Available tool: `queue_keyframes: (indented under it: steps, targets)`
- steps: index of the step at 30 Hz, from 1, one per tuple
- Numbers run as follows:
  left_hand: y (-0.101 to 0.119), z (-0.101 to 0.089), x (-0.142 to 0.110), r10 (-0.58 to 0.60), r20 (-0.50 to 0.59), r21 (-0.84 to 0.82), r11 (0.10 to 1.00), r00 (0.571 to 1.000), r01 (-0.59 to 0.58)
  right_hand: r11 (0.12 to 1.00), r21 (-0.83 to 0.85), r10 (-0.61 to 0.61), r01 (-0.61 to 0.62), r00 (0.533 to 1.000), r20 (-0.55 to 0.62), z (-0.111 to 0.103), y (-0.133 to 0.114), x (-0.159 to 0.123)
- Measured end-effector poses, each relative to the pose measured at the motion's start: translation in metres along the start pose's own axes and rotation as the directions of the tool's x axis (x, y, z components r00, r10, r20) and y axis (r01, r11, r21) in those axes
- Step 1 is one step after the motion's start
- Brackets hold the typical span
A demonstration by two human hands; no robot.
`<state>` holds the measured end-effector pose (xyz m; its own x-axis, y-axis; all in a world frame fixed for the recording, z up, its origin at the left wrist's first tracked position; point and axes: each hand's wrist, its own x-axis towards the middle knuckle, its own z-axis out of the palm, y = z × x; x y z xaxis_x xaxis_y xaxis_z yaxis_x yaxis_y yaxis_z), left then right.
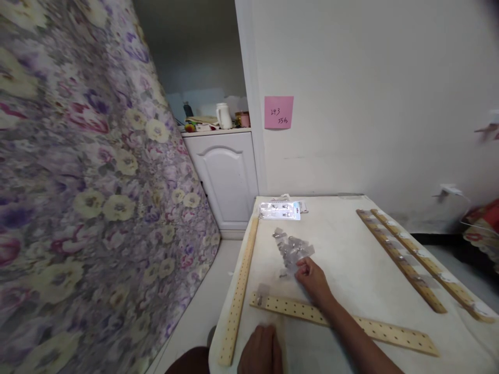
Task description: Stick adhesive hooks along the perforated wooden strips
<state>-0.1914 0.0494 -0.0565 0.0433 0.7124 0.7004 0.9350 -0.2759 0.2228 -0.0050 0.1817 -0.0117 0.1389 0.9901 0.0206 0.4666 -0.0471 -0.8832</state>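
My right hand [313, 280] reaches over the table, its fingers pinched at the near edge of a pile of small clear plastic bags [291, 250]. One small clear bag seems to be between the fingertips, partly hidden by them. Small shiny pieces show inside the bags, too small to name. My left hand [260, 350] rests closed near the table's front edge, and nothing shows in it. Between the hands lies a wooden strip with rows of holes [384, 331], passing under my right forearm. Another small bag [262, 294] lies on its left end.
A second perforated strip [238, 301] runs along the table's left edge. Two more strips [405, 262] on the right carry several small bags. Flat clear packages [278, 210] lie at the back of the white tabletop [335, 228]. A floral curtain [97, 208] hangs at left.
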Motion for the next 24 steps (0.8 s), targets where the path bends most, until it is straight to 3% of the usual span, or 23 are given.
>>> queue_keyframes:
  steps: [4,9,14,24]
  targets:
    - [0.002,-0.007,0.003,-0.027,0.073,-0.003,1.000,0.997,0.027,0.967,0.241,0.070,-0.087,0.994,0.079,-0.007,0.006,-0.004]
    - [0.000,-0.012,0.003,-0.015,0.189,0.007,1.000,0.982,0.014,0.840,0.454,0.226,-0.296,0.953,0.202,-0.027,0.004,-0.016]
    - [0.001,-0.011,0.003,-0.022,0.149,0.010,1.000,0.989,0.021,0.727,0.587,0.275,-0.355,0.935,0.225,-0.048,0.012,-0.026]
    - [0.004,-0.019,0.009,-0.038,0.239,-0.003,0.999,0.970,0.040,0.576,0.720,0.337,-0.386,0.915,0.220,-0.079,0.017,-0.034]
